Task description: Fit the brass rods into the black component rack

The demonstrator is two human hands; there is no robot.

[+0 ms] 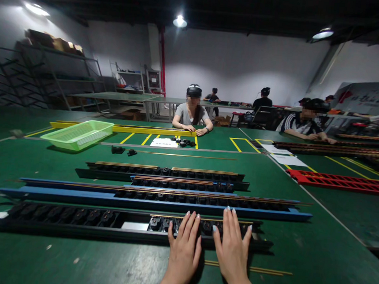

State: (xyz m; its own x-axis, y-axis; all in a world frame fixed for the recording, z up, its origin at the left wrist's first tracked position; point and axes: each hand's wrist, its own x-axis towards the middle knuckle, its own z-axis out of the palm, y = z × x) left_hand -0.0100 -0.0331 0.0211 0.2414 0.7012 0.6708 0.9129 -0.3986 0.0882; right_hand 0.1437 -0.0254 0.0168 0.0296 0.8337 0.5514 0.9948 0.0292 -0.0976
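My left hand (182, 249) lies flat with its fingers stretched over the near black channel (78, 231), fingertips on or just above the thin brass strip (166, 216) along its far side. Beside it, my right hand (232, 245) rests the same way, its fingers apart across the channel's right part. Neither hand grips anything. Inside the channel sit several black modules (80, 216), with a pale gap (135, 226) between the left group and those near my hands; some are hidden under my fingers. Loose brass strips (271, 271) lie on the table, partly behind my right wrist.
Just beyond stands a blue channel (72, 197) with modules and strips, then a dark channel (107, 177). Small black parts (118, 150), a green basket (77, 135) and a red rail (345, 183) are farther off. A co-worker (194, 109) sits opposite, at a yellow rail (137, 130).
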